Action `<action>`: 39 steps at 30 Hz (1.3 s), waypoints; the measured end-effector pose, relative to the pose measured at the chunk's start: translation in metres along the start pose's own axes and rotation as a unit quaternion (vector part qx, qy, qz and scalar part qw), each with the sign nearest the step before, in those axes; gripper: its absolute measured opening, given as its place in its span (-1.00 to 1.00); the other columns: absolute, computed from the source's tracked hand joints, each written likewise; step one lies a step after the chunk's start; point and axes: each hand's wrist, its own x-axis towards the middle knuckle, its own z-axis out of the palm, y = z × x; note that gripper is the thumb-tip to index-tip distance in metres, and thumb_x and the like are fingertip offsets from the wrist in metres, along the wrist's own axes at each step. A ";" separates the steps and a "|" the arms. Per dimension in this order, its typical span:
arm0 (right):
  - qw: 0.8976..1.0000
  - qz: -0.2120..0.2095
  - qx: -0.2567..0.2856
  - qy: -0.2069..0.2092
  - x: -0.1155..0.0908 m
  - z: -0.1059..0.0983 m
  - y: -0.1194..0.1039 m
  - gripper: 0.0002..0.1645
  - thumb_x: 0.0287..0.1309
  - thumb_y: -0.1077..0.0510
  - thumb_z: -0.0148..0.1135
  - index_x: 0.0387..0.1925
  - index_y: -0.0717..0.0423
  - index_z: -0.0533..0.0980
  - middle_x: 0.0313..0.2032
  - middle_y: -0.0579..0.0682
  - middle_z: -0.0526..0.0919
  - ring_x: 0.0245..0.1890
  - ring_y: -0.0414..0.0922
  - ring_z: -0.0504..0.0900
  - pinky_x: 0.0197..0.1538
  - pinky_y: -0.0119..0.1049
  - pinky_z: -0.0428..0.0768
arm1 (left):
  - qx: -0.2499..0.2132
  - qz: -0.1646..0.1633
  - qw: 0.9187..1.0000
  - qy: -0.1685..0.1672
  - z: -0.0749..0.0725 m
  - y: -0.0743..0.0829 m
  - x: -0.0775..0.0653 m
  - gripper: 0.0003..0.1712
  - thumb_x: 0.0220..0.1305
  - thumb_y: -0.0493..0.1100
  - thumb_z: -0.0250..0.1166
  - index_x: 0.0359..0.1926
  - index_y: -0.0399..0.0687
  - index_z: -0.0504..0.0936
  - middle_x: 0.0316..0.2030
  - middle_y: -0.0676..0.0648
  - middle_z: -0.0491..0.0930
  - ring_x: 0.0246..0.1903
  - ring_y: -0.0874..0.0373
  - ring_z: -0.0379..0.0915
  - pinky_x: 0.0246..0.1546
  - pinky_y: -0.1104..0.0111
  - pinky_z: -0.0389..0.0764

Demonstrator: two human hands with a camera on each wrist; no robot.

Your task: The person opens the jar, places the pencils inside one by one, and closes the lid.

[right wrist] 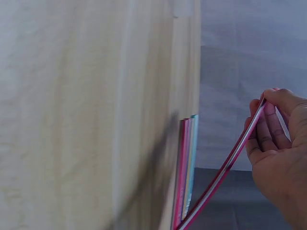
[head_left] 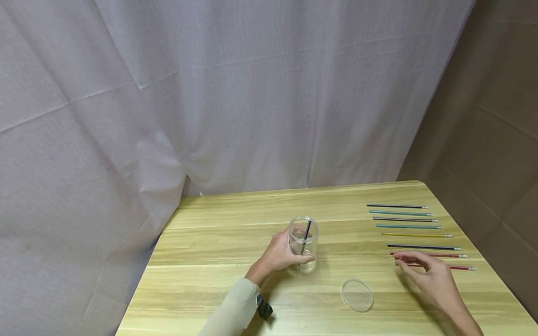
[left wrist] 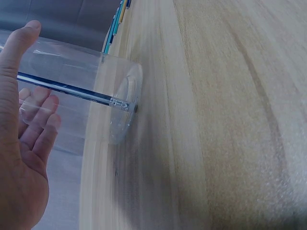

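My left hand [head_left: 282,252] grips a clear plastic jar [head_left: 311,246], its thumb and fingers round the side. The jar stands open-topped, and a dark pencil [left wrist: 62,87] leans inside with its eraser end at the bottom. Over on the right, my right hand [head_left: 433,277] pinches one end of a red pencil [right wrist: 221,172] between thumb and fingertips. That pencil slants down, its far end near the tabletop. Beside it another red pencil [head_left: 449,255] lies on the table.
Several pencils, among them a yellow pencil [head_left: 414,234] and a teal pencil [head_left: 407,227], lie in a row on the wooden table [head_left: 201,261]. A clear round lid [head_left: 357,296] lies between the hands. Grey curtain [head_left: 252,116] hangs behind the table.
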 end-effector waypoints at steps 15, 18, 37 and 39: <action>0.991 0.063 0.117 -0.008 0.030 -0.009 -0.049 -0.74 0.17 0.59 0.40 -0.08 0.48 0.67 -0.20 -0.11 0.83 -0.19 -0.33 0.78 -0.14 -0.55 0.67 | 0.000 -0.006 1.000 -0.002 0.001 -0.001 0.000 -0.19 0.02 0.24 0.69 0.25 0.33 0.50 0.03 0.33 0.69 0.07 0.34 0.57 0.13 0.29 0.59; 0.988 0.074 0.132 -0.013 0.038 -0.010 -0.061 -0.76 0.19 0.55 0.42 -0.08 0.47 0.67 -0.18 -0.07 0.83 -0.17 -0.31 0.78 -0.12 -0.52 0.68 | 0.003 -0.005 1.000 -0.001 0.002 -0.001 0.001 -0.19 0.02 0.24 0.69 0.24 0.33 0.50 0.03 0.33 0.68 0.07 0.33 0.57 0.12 0.29 0.59; 0.944 -0.088 0.317 -0.025 0.099 0.009 -0.141 -0.64 -0.01 0.82 0.25 -0.18 0.58 0.65 -0.15 0.27 0.73 -0.06 -0.07 0.72 0.05 -0.43 0.67 | 0.006 0.003 1.000 0.001 0.003 -0.001 0.002 -0.19 0.02 0.24 0.69 0.25 0.34 0.49 0.01 0.28 0.71 0.06 0.31 0.59 0.11 0.27 0.61; 0.941 -0.091 0.324 -0.025 0.104 0.012 -0.150 -0.64 0.00 0.82 0.24 -0.18 0.59 0.65 -0.15 0.25 0.73 -0.08 -0.08 0.73 0.03 -0.43 0.68 | 0.006 0.001 1.000 0.001 0.003 -0.001 0.002 -0.19 0.02 0.24 0.69 0.25 0.34 0.49 0.01 0.29 0.71 0.07 0.31 0.59 0.11 0.27 0.60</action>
